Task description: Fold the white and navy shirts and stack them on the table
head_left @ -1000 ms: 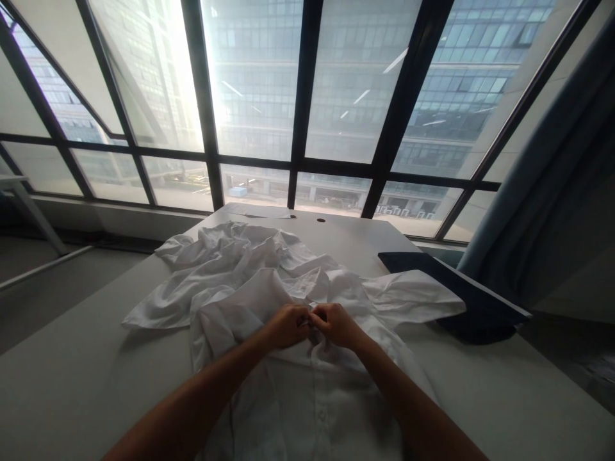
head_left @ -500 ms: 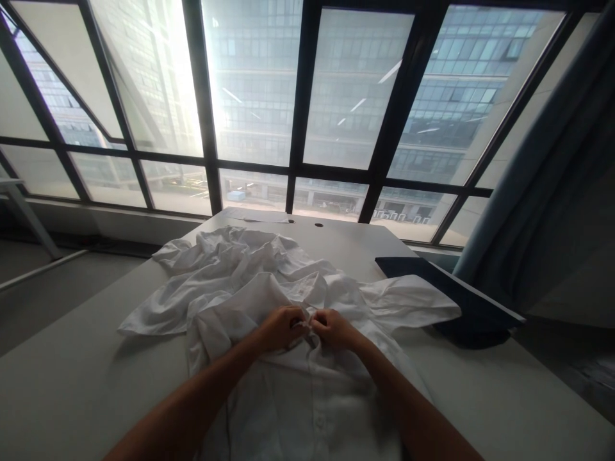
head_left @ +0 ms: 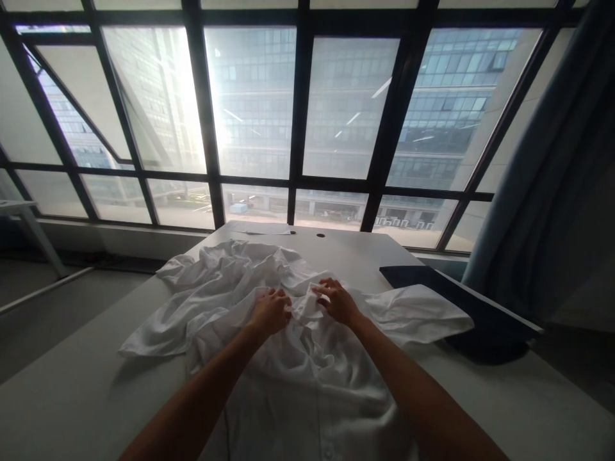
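Observation:
A rumpled white shirt [head_left: 278, 397] with buttons down its front lies spread over the white table, its lower part toward me. My left hand [head_left: 271, 312] is closed on the cloth near the collar, fingers curled in. To its right, my right hand [head_left: 338, 303] pinches the edge of the raised collar [head_left: 307, 304] between thumb and fingers. A small gap of cloth separates the two hands. One sleeve [head_left: 423, 310] stretches off to the right, and more crumpled cloth is bunched beyond my left hand.
Dark navy folded cloth or a flat dark item [head_left: 461, 320] lies at the table's [head_left: 480, 397] right edge, partly under the sleeve. Large dark-framed windows stand behind the table. A blue-grey curtain [head_left: 542, 173] hangs at right, and another white table [head_left: 36, 230] stands at far left.
My hands have moved apart and farther up the shirt from a close pinch together at the front. The collar now stands up between them. The view has tilted slightly upward.

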Available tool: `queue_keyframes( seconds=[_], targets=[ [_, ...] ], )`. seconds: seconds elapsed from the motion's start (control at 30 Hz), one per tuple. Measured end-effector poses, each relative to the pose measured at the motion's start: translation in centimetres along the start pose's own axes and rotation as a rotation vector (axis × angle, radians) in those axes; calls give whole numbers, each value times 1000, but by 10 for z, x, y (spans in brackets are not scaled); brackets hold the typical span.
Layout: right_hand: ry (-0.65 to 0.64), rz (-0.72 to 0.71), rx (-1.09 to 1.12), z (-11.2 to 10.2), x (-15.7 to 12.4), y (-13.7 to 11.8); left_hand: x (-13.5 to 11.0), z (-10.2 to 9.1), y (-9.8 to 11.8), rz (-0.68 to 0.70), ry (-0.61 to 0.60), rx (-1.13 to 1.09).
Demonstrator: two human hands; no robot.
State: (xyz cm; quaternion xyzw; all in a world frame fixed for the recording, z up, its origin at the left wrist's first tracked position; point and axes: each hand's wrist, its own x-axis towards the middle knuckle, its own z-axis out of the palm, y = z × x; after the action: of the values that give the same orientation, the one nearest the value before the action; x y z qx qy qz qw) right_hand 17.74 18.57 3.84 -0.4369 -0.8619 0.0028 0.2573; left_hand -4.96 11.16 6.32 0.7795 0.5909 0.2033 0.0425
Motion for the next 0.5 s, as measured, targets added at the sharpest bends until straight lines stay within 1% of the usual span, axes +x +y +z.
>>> queue_keyframes(
  seconds=[0.03,0.1,0.17,0.2,0.27,0.33,0.4,0.5],
  targets=[
    [14,-54,22,-1,6,2,6,0,-3,11,-39,-35],
    [30,-132,99,-6,17,6,17,0,-9,28,-78,-77],
    [23,-121,247,-10,24,9,24,1,-16,84,-138,-77],
    [14,-73,349,-12,27,10,26,2,-19,118,-185,-71],
    [-11,83,581,-16,33,11,29,6,-24,164,-254,-91],
    [-32,228,791,-21,36,12,32,9,-29,141,-253,-186],
    [-43,303,949,-28,38,13,34,10,-35,106,-233,-338],
    [-87,375,1078,-45,35,13,38,4,-43,87,-260,-591]
  ],
)
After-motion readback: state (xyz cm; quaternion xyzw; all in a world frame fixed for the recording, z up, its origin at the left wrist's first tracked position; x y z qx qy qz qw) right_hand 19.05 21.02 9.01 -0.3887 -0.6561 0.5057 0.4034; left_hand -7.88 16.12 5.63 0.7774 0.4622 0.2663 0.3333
